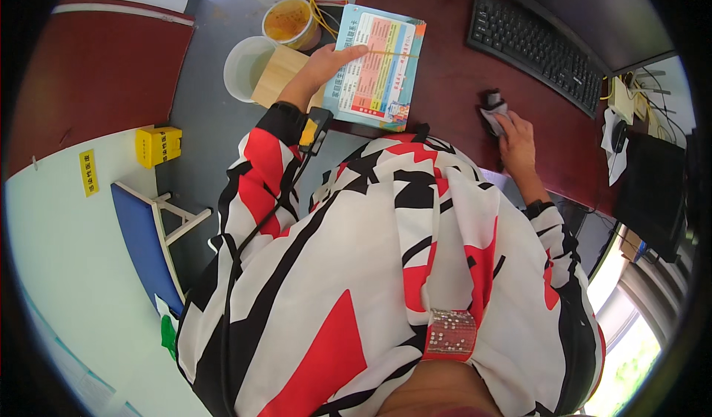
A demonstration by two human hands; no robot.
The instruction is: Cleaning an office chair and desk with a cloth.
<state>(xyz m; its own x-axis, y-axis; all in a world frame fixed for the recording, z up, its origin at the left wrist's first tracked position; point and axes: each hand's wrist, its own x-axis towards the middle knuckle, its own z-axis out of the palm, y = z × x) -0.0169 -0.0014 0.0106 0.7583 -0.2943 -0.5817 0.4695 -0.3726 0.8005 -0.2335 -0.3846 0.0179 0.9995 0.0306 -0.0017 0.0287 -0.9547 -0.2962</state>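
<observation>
My left hand (320,72) grips a stack of printed cards (384,89) by its left side, thumb on top and the other fingers hidden underneath. A thin elastic band runs across the stack, which bears print in coloured columns. It is over the left edge of a dark red desk (445,78). On the desktop to the right, my right hand (518,142) has its fingers on a crumpled grey and dark cloth (493,114), pressed near the front edge. Part of the cloth is hidden by the fingers.
Beyond my right hand are a black keyboard (534,50) and a monitor (601,16). Left of the desk stand a whitish bucket (236,72), a tub with orange-brown contents (287,21) and a light wooden board (275,78). A black cable (256,231) runs along my left sleeve.
</observation>
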